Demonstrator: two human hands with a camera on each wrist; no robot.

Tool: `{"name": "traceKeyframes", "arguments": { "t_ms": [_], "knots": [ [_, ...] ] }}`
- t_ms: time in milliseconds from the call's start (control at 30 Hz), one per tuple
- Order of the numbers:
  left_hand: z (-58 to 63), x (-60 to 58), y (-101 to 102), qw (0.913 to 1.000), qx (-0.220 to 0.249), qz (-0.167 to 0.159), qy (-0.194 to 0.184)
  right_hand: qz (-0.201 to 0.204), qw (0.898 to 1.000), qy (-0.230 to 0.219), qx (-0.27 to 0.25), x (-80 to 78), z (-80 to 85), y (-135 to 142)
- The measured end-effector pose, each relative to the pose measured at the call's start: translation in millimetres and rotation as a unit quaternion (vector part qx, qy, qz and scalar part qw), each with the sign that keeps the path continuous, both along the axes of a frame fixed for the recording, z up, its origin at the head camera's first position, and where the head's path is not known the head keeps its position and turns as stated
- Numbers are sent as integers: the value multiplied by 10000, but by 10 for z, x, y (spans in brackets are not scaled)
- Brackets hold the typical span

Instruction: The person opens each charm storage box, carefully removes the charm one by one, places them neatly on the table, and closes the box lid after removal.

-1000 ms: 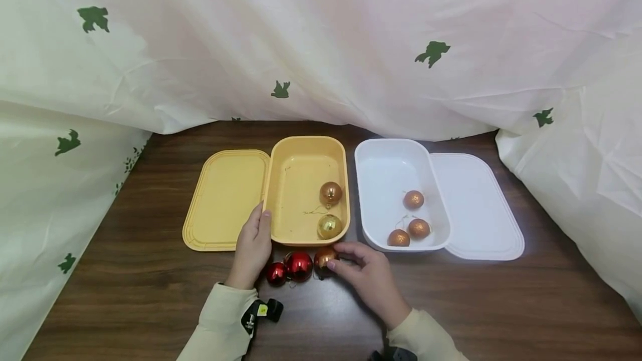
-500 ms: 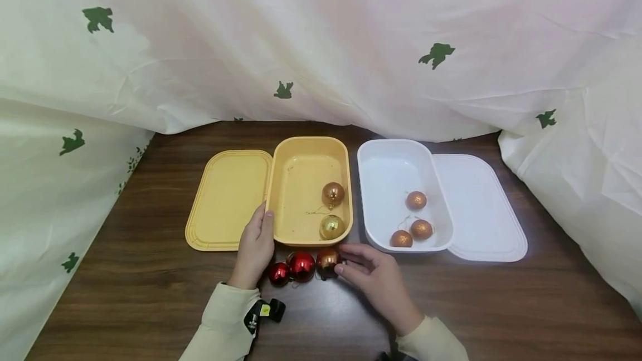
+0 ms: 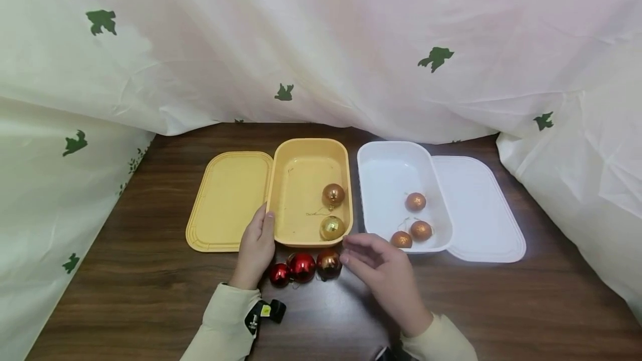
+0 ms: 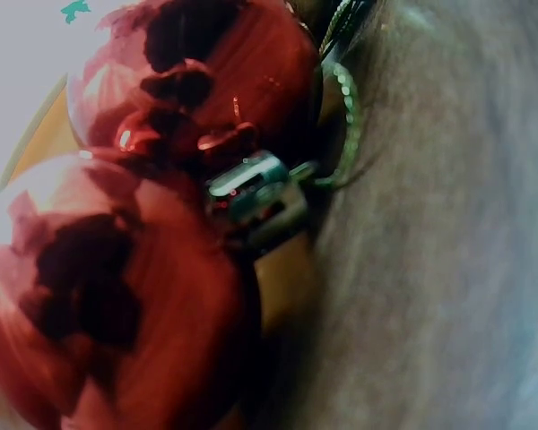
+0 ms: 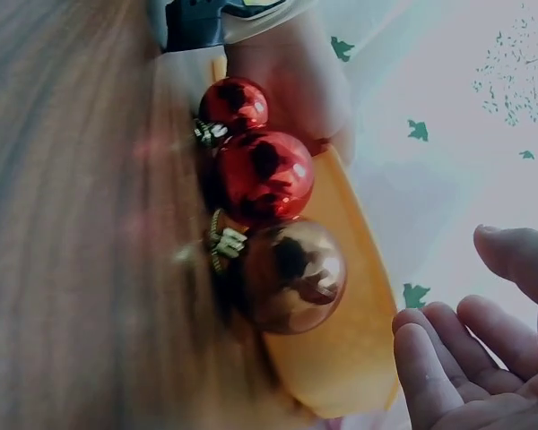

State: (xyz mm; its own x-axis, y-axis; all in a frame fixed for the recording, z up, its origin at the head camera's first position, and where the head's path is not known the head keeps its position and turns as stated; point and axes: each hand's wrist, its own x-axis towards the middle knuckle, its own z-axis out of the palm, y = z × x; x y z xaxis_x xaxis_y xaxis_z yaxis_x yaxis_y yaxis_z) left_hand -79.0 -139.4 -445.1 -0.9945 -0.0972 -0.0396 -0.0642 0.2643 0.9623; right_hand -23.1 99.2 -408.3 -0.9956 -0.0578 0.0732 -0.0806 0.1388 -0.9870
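Observation:
My left hand (image 3: 257,249) holds the front left corner of a yellow plastic box (image 3: 288,183), thumb over its rim. A shiny copper bauble (image 3: 333,195) and a gold bauble (image 3: 331,228) lie inside its right half. In front of the box stand a small red bauble (image 3: 279,275), a bigger red bauble (image 3: 302,267) and a bronze bauble (image 3: 329,264) in a row. My right hand (image 3: 386,272) is just right of the bronze one, fingers loosely bent and holding nothing; the right wrist view (image 5: 484,340) has a gap between them. Red baubles fill the left wrist view.
A white box (image 3: 386,183) with three glittery copper baubles (image 3: 416,201) stands at the right. The yellow lid (image 3: 228,202) lies left of the yellow box, the white lid (image 3: 476,210) right of the white one. A bird-patterned cloth (image 3: 321,43) hangs behind.
My right hand has let go of the bronze bauble and drawn back slightly to the right, leaving it at the end of the row. The left hand keeps its hold on the box.

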Motion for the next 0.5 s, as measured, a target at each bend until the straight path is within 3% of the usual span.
{"name": "traceKeyframes", "arguments": {
  "t_ms": [367, 500],
  "knots": [
    [2, 14, -9, 9998, -172, 56, -31, 142, 9989, 382, 251, -205, 152, -167],
    [10, 15, -3, 9999, -144, 38, 1, 128, 9981, 306, 521, -307, 183, -206]
  ]
}}
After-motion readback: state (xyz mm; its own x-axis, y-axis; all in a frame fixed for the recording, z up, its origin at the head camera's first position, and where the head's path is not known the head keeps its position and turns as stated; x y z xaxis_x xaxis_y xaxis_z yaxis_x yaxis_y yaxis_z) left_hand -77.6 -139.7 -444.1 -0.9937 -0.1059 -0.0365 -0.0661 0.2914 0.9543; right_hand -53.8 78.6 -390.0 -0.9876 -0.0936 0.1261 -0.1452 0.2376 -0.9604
